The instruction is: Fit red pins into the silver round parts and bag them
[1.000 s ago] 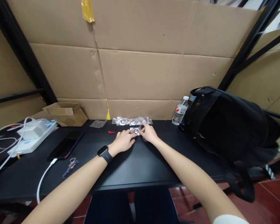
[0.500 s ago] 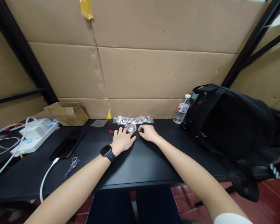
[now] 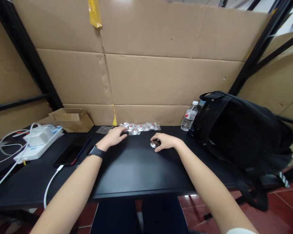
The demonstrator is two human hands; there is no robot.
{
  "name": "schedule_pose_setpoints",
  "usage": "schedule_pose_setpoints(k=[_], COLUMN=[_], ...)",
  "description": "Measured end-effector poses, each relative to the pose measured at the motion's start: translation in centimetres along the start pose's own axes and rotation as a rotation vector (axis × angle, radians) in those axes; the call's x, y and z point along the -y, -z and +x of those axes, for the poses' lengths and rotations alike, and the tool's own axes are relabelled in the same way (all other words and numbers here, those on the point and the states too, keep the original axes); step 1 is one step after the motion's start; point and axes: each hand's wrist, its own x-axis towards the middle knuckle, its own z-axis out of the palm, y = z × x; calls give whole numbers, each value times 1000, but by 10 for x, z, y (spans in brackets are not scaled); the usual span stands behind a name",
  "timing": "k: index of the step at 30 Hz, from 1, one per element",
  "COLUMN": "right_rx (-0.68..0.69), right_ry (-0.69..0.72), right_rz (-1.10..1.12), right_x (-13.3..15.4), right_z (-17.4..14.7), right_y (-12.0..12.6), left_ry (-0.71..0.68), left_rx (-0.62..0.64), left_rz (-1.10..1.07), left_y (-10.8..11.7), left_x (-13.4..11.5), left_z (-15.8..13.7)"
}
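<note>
Along the far edge of the table, clear packets lay bunched in a row, with the left hand at their left end, its fingers loosely spread; whether it touched any could not be told. Nearer the front edge, the right hand pinched a shiny disc between thumb and fingers.

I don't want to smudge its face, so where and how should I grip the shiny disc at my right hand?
Probably pinch the shiny disc by its rim, near and far edges, coming from the right. It's round, so opposite edges should leave most of its face untouched; your right hand curls at that side, with the wrapped packets farther back to the left.
</note>
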Motion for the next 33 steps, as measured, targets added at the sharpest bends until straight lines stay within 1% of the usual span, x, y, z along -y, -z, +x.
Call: schedule_pose_setpoints(k=[2, 4, 7, 10, 13, 15, 20, 23, 27, 31, 33], right_rx=[19, 25, 26, 13, -4, -15, -70, -102, -169, -285, -357], right_ry=[-33, -34, -29, -33, -30, -26, -4, -2, 44, 135, 176], right_rz=[23, 38, 36, 30, 15, 9, -38, -25, 168, 437, 545], right_x=[-1, -1, 1, 5, 9, 12, 16, 17, 20, 27, 31], right_z=[-2, -1, 2, 4, 4, 4, 4, 3, 3, 6, 9], right_y=[3, 2, -2, -4, -5, -5, -9, -8, -6, -8, -13], left_ry=[-12, 4, 32, 56, 60, 23, -135, -180, -184, -110, -65], left_rx=[29, 69, 94, 106, 121, 131, 144, 100, -25, -120, -148], left_rz=[-39, -47, -41, -49, -82, -120, -195, -203, -247, -396, -464], left_y=[14, 20, 15, 5, -1, -5, -16, -18, -16, -16, -18], left_x=[24, 39, 48, 46, 37, 25, -20, -42, -55, -60, -63], left_z=[-3, -6, -7, -5, -3, -2, 0, -1, -2, -2, -1])
